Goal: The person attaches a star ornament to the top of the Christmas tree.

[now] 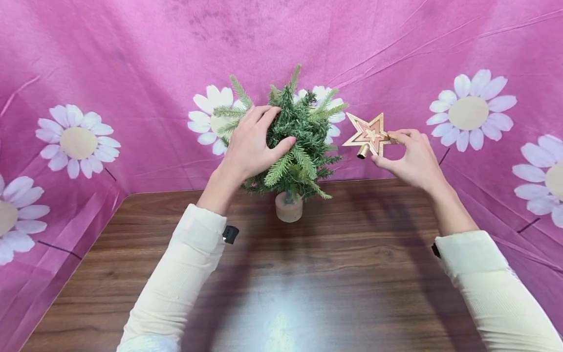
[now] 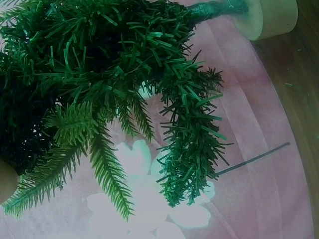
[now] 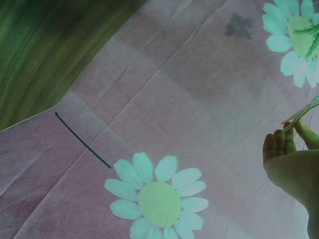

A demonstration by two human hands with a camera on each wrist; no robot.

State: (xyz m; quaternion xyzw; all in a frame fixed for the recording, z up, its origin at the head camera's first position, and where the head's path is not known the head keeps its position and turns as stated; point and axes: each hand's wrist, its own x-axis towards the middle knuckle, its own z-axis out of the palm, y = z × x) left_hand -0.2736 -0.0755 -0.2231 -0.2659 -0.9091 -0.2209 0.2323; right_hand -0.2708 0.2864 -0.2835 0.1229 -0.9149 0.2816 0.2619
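A small artificial Christmas tree (image 1: pixel 303 127) stands upright near the table's back edge on a round pale base (image 1: pixel 289 208). My left hand (image 1: pixel 252 144) rests against the left side of its foliage, thumb and fingers spread apart. In the left wrist view, dark green branches (image 2: pixel 124 64) fill the upper left, and a fingertip (image 2: pixel 6 181) shows at the left edge. Right of the tree, my right hand (image 1: pixel 413 156) pinches a gold star tree topper (image 1: pixel 371 134) by one side, apart from the branches. The topper's short socket (image 1: pixel 362 151) points downward. In the right wrist view, the star appears nearly edge-on.
A brown wood-grain table (image 1: pixel 343 274) lies under both arms. Close behind it hangs a pink cloth (image 1: pixel 145 58) printed with large white daisies (image 1: pixel 470 110), which also covers both sides. Dark straps (image 1: pixel 230 234) show by the sleeve cuffs.
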